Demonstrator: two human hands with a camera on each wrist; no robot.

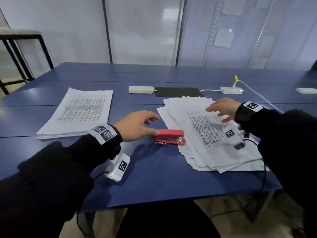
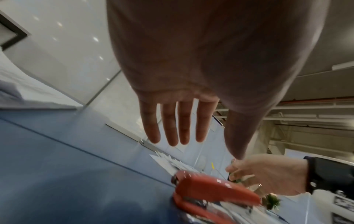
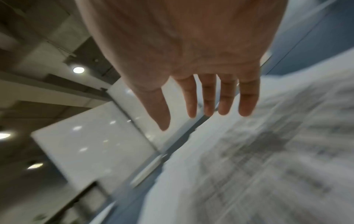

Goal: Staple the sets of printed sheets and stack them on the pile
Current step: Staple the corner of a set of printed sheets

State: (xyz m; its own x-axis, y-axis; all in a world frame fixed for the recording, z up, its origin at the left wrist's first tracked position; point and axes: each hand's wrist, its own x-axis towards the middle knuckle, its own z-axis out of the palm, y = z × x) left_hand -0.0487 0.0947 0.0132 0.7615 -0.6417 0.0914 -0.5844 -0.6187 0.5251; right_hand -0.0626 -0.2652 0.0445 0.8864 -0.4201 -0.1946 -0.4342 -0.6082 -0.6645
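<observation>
Right now the red stapler (image 1: 169,136) lies on the blue table (image 1: 154,177), its long axis running left to right, its mouth touching the edge of the loose, fanned sheets (image 1: 211,134). Just left of it hovers the left hand (image 1: 137,125), fingers relaxed and empty, thumb near its rear end; this hand is nearer. Over the fanned sheets hangs the right hand (image 1: 223,107), spread, grasping nothing. Well apart, far left, sits the neat pile (image 1: 78,112).
</observation>
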